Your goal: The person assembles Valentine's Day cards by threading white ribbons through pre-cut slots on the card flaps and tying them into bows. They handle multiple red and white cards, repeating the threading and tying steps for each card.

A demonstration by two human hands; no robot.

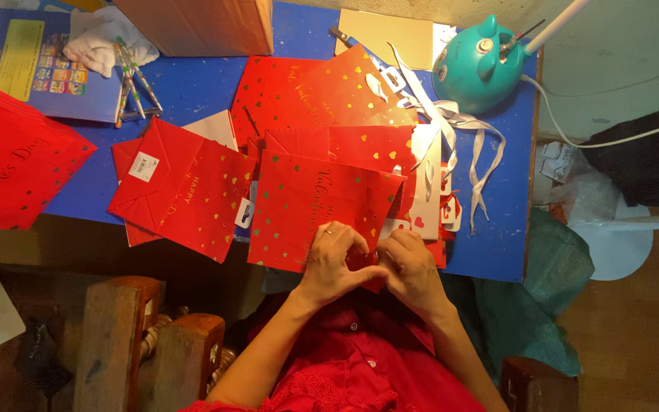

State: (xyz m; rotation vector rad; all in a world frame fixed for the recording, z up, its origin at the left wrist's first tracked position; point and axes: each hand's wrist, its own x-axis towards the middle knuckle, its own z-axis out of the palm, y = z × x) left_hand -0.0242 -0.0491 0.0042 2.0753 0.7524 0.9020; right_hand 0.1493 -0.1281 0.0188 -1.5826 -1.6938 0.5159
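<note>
Both hands meet at the near edge of the blue table point(490, 252); the left hand point(333, 263) and right hand point(413, 271) pinch, fingers curled narrow, the bottom edge of a flat red paper gift bag with gold hearts point(310, 206), pulled close so the fold sits under the fingertips; more red bags point(181, 191) lie fanned beside it; white ribbon point(467, 133) trails by a teal lamp base point(470, 65)

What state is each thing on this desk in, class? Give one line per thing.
Left hand: pinching the red paper bag's near edge.
Right hand: pinching the same edge.
Red paper bag: flat, on the blue table.
Folded red bag: flat, base flap up.
White ribbons: loose, tangled.
Teal lamp: upright.
</note>
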